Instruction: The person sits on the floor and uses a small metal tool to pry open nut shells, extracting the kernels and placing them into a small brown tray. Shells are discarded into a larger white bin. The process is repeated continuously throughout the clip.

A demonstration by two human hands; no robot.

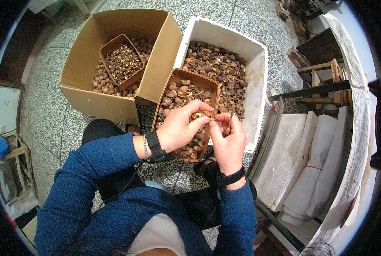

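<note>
My left hand is above a brown plastic basket of walnuts and shell pieces. Its thumb and fingertips pinch a small piece of cracked walnut. Meeting them there are the thumb and index finger of my right hand. A thin metal pick with a brass-coloured collar is tucked in the fingers of that right hand, its shaft pointing away from me. More walnut bits show at my left palm, partly hidden by the fingers.
A white foam box holding empty walnut shells stands to the right, beneath the basket's edge. At left, a cardboard box contains whole walnuts and a smaller basket of kernel pieces. Foam slabs lie at right.
</note>
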